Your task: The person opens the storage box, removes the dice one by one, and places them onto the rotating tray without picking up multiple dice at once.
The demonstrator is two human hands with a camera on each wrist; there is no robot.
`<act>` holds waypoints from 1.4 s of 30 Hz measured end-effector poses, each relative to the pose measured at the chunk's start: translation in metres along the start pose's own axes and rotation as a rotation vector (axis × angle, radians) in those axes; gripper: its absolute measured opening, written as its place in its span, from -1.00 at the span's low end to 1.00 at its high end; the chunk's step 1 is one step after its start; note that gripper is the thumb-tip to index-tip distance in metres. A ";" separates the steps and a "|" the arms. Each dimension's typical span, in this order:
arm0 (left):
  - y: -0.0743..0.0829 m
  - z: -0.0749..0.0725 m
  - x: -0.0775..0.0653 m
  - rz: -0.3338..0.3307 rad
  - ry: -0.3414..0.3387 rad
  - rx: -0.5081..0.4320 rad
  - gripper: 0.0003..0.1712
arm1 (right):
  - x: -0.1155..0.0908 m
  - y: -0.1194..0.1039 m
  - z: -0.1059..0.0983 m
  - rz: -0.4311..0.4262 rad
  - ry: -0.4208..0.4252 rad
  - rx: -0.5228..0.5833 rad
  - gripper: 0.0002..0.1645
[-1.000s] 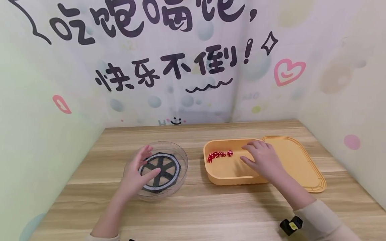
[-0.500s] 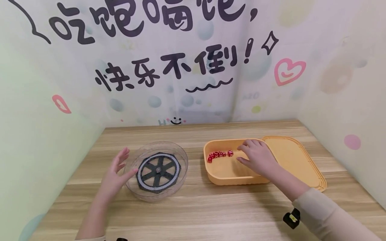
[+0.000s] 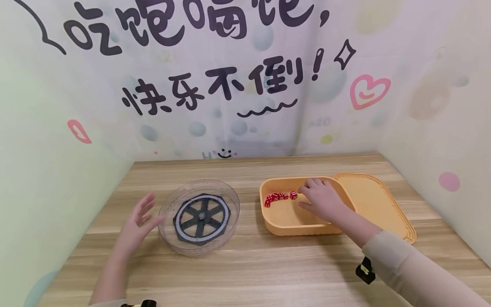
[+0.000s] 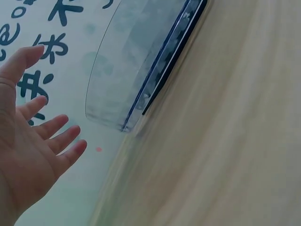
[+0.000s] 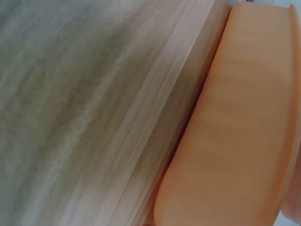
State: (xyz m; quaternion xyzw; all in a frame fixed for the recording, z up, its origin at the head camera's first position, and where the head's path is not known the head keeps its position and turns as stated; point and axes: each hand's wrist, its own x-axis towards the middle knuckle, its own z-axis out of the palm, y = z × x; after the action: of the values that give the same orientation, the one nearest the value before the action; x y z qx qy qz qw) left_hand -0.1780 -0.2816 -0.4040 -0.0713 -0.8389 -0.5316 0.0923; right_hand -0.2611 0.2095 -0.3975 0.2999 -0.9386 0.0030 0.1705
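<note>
My left hand (image 3: pixel 132 228) hovers left of a clear round dish (image 3: pixel 179 196), its fingers spread and holding nothing; the left wrist view shows that hand (image 4: pixel 35 146) apart from the dish wall (image 4: pixel 117 70). A black six-spoked octagonal base with a pale ring (image 3: pixel 202 216) shows through the dish; whether it lies inside or beneath I cannot tell. Over the orange box (image 3: pixel 299 230) is my right hand (image 3: pixel 322 199), fingers loosely bent, with nothing visible in them. Its fingertips are close to a single red die (image 3: pixel 293 195). Several more red dice (image 3: pixel 274 198) lie along the box's left end.
An orange lid (image 3: pixel 379 207) lies flat at the right, partly behind the box. The wooden table (image 3: pixel 245 273) meets a printed wall sheet (image 3: pixel 245 132) at the back, with pale walls on both sides. In the right wrist view the box wall (image 5: pixel 225 122) hides most of the hand.
My left hand has moved left, from over the dish to beside it. My right hand has shifted slightly left inside the box, towards the single die. Dice, dish and lid stay put.
</note>
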 end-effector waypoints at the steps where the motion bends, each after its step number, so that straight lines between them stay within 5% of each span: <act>1: -0.002 -0.001 0.000 0.001 -0.003 -0.010 -0.15 | 0.001 0.000 0.001 -0.003 -0.003 -0.007 -0.62; 17: -0.024 -0.009 -0.003 -0.102 -0.100 -0.136 -0.14 | 0.014 -0.002 0.006 -0.013 -0.057 -0.092 -0.62; 27: -0.040 -0.007 -0.003 -0.081 -0.179 -0.206 -0.12 | 0.017 0.000 0.017 -0.015 -0.044 -0.090 -0.65; 42: -0.046 -0.005 -0.004 -0.024 -0.268 -0.159 0.01 | 0.021 0.000 0.021 0.044 -0.100 -0.081 -0.66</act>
State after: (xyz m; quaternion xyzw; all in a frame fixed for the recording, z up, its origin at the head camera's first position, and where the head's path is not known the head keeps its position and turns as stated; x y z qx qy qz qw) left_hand -0.1839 -0.3061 -0.4430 -0.1386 -0.7996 -0.5833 -0.0330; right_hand -0.2839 0.1954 -0.4106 0.2716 -0.9517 -0.0459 0.1354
